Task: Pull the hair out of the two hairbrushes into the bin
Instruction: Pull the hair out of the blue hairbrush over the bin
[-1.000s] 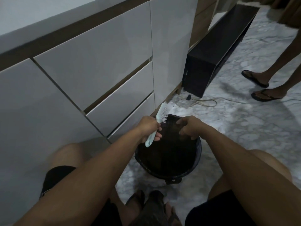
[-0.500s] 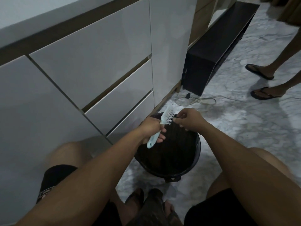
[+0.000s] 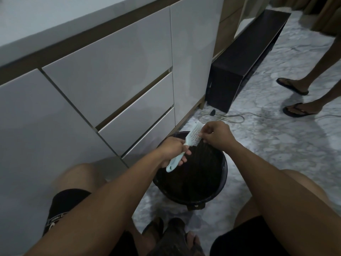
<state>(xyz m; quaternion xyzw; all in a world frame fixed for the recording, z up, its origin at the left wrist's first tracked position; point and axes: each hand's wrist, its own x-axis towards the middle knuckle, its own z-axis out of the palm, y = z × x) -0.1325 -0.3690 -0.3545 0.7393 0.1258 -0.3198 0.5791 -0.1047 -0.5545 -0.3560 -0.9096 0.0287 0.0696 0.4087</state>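
Marble floor (image 3: 276, 154), black bin (image 3: 224, 174), left hand (image 3: 172, 149) gripping hairbrush (image 3: 186, 145), right hand (image 3: 217, 135) pinching bristles

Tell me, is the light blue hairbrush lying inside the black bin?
No, the left hand grips the light blue hairbrush by its handle and holds it above the black bin.

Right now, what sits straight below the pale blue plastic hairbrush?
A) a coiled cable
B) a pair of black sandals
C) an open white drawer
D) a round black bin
D: the pale blue plastic hairbrush, gripped by the left hand while the right hand pinches at its bristles, is held over the round black bin.
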